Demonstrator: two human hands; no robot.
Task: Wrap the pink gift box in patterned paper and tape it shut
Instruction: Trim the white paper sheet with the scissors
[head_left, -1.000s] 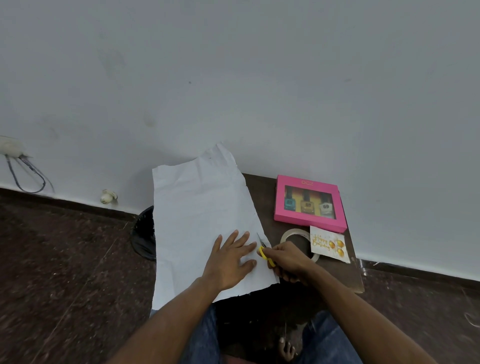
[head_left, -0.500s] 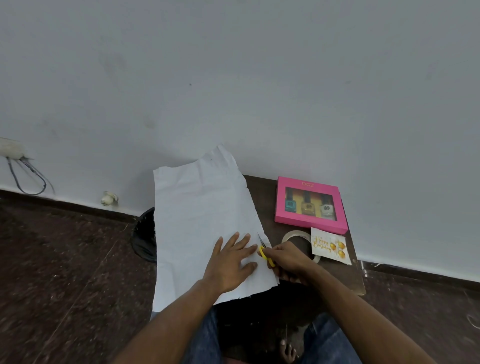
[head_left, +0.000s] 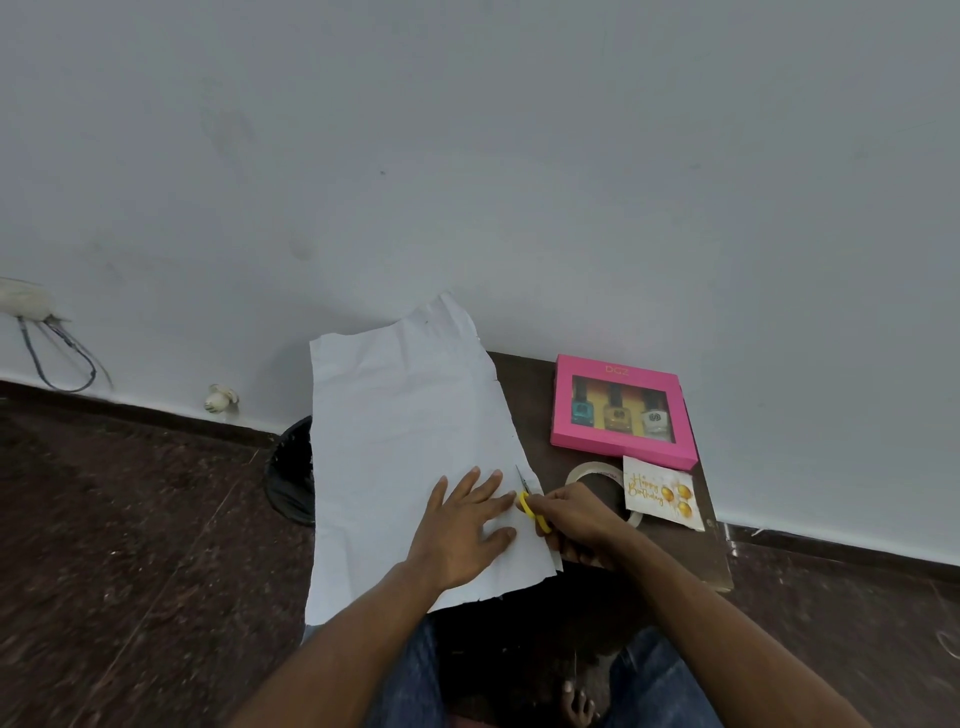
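Note:
A large sheet of paper (head_left: 400, 436), its plain white back facing up, lies across a small dark table (head_left: 530, 415) and hangs over the left edge. My left hand (head_left: 462, 525) presses flat on the sheet near its right edge. My right hand (head_left: 576, 519) grips yellow-handled scissors (head_left: 530, 504), whose blades are at the sheet's right edge. The pink gift box (head_left: 621, 410), with three small bottles behind its window, lies at the table's back right. A roll of clear tape (head_left: 597, 475) sits just beyond my right hand.
A "Happy Birthday" card (head_left: 662, 493) lies in front of the box. A black bin (head_left: 293, 467) stands on the dark floor left of the table. The wall is close behind the table, with a cable (head_left: 57, 358) at far left. My knees are under the table's front edge.
My right hand and the scissors have edged slightly forward along the sheet's right edge. My left hand stays pressed on the paper.

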